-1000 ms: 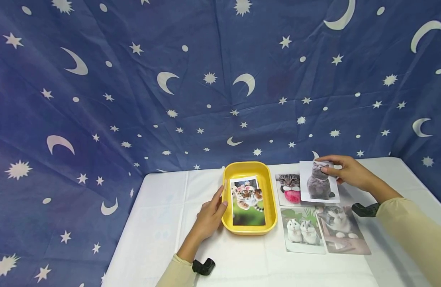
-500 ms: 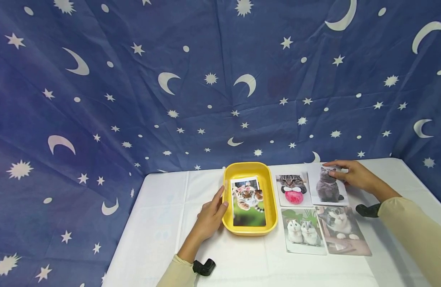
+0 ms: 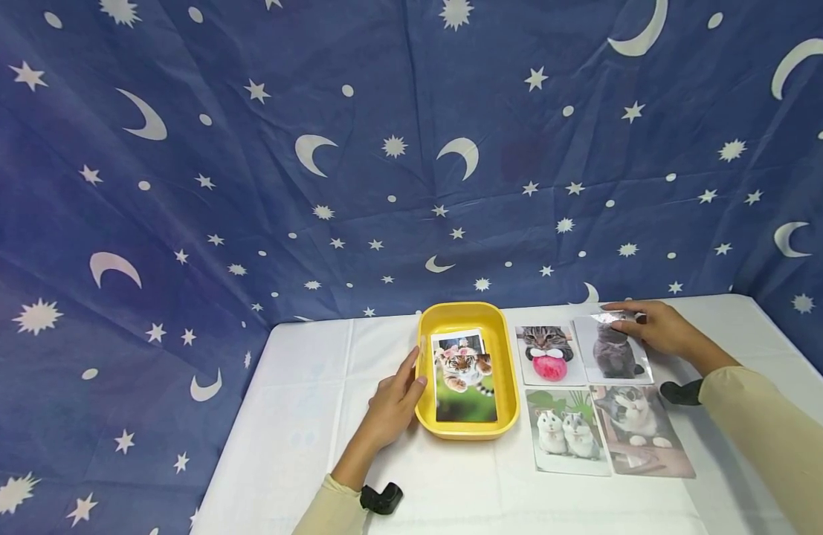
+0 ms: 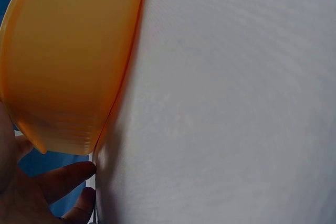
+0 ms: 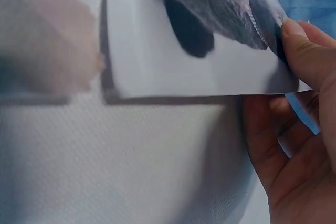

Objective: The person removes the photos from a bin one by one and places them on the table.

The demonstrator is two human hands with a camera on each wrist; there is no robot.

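Observation:
My right hand (image 3: 667, 327) pinches the upper right of a photo card of a grey cat (image 3: 615, 357), thumb on top and fingers beneath. In the right wrist view that corner of the grey cat card (image 5: 231, 77) is lifted, its near edge close over the white cloth. My left hand (image 3: 391, 405) rests at the left side of a yellow tray (image 3: 511, 394), thumb at the rim. The left wrist view shows its relaxed fingers (image 4: 68, 179) beside the tray wall (image 4: 68, 66). Inside the tray lies a tiger photo card (image 3: 465, 401), overlapping another card.
Left of the held card lies a card of a tabby cat with a pink ball (image 3: 548, 364). In front are a card of two hamsters (image 3: 568, 438) and a grey-and-white cat card (image 3: 641, 438). The white table (image 3: 304, 409) meets a blue star-and-moon curtain (image 3: 384, 186).
The right hand has moved the grey cat card rightward and down, off the tabby card, into the back right spot of the group. The left hand and tray have stayed put.

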